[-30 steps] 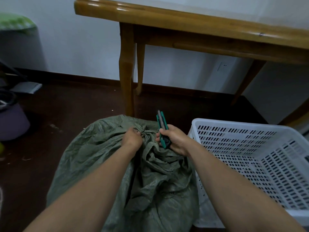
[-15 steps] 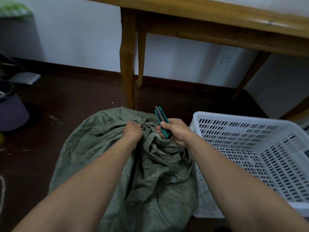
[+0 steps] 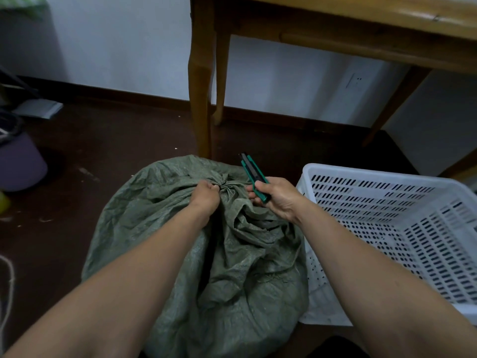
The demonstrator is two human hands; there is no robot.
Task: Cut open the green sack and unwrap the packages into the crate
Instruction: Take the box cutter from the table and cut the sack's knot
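Observation:
A full green woven sack [image 3: 160,215] stands on the dark floor in front of me, its mouth gathered and tied shut at the top [image 3: 228,186]. My left hand [image 3: 206,196] pinches the gathered fabric right beside the knot. My right hand [image 3: 277,198] grips a green and black utility knife [image 3: 253,175], which points up and away, just right of the knot and apart from it. A white perforated plastic crate [image 3: 387,177] sits on the floor touching the sack's right side. The sack's contents are hidden.
A wooden table stands ahead, with one leg [image 3: 202,81] directly behind the sack. A purple bucket [image 3: 19,164] sits at the far left on the floor. A loose cord [image 3: 7,280] lies at the left edge. The white wall with an outlet [image 3: 355,80] is behind.
My view has tilted down slightly. My right hand has drawn the knife a little to the right, away from the knot. My left hand keeps its hold on the sack's neck.

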